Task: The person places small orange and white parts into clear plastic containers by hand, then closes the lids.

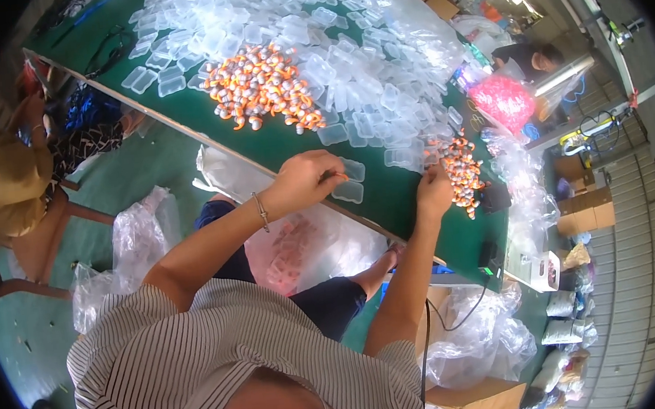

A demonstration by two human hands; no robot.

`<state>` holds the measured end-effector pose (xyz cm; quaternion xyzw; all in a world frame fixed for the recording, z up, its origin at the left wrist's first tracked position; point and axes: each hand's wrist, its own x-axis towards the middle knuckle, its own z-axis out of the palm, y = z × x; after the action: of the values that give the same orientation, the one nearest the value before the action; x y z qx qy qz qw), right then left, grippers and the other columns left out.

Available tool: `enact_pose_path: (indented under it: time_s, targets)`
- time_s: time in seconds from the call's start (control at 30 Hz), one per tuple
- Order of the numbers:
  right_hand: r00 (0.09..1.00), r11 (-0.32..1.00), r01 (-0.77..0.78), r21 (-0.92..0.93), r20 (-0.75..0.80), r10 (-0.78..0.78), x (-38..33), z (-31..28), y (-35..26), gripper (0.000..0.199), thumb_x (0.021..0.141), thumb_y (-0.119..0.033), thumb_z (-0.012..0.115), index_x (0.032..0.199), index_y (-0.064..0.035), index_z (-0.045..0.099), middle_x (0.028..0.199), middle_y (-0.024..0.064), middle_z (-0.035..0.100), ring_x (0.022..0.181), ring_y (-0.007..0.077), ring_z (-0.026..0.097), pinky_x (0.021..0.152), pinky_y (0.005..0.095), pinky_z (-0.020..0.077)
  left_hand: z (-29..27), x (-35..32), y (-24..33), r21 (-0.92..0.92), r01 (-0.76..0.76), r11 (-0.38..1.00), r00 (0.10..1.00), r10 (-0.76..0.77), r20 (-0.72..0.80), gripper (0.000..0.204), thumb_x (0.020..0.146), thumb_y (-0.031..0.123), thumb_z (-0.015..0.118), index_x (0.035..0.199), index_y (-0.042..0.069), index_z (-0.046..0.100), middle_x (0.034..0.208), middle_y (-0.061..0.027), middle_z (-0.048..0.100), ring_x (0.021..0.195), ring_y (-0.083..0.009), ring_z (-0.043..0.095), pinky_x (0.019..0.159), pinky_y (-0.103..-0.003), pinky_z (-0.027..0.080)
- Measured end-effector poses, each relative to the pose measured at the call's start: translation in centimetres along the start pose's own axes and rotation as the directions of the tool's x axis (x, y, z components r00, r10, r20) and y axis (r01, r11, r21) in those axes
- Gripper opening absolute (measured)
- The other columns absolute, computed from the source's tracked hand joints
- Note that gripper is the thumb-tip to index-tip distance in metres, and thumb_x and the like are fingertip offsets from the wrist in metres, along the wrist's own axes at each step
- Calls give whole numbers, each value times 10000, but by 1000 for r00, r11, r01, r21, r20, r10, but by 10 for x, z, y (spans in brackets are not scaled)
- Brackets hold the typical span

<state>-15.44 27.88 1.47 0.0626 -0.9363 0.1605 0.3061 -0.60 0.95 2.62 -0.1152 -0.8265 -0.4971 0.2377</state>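
Note:
My left hand (311, 178) is pinched at the near edge of the green table, with a small orange piece showing at its fingertips. Right beside those fingertips lies an open clear plastic case (348, 192), its two halves side by side. My right hand (434, 190) is at the left edge of a small pile of grey-and-orange pieces (462, 171). Its fingers are drawn together, and what they hold, if anything, is hidden. A larger pile of the same grey-and-orange pieces (261, 86) lies farther left, in front of a big heap of clear plastic cases (378, 68).
The green table (216, 132) has its near edge in front of me. Below it hangs a clear bag with pink contents (292, 250). A pink bag (502, 103) stands at the far right. Cardboard boxes (585, 211) are stacked beyond the table. Another person sits at the left.

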Motion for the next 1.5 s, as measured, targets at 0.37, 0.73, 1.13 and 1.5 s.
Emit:
enact_pose_path:
  time_s: [0.37,0.73,1.13,1.5]
  targets:
    - [835,818,366,443,231,-499,-63,-66,-113,144,786,-18,606,912,-86,619,859,113,618,832,328,612,719,446,470,16,-6,1,328,-62,943,998,65,2,179,785,268,722,845,111,661,851,-50,596,874,-266,595,762,-399,451]
    - [813,790,353,502,253,-524,-42,-29,-102,216,865,-91,590,1074,-63,634,984,148,609,917,358,592,776,441,484,7,-12,2,365,-152,918,987,119,112,428,686,281,785,1046,86,657,974,-82,584,969,-268,570,837,-409,441]
    - [814,547,-2,837,318,-485,-58,-50,-96,306,744,9,736,1035,-6,644,973,121,625,769,212,623,684,282,502,6,-12,0,354,-206,912,978,200,53,425,757,305,753,1109,113,613,933,-69,580,946,-264,578,825,-387,449]
    - [687,545,12,838,389,-614,-56,-40,-108,180,847,-66,660,1019,-16,664,928,119,628,798,247,607,675,329,479,-13,-23,-1,125,-164,979,986,167,-20,240,837,296,692,828,62,640,779,-95,557,737,-311,588,676,-415,486]
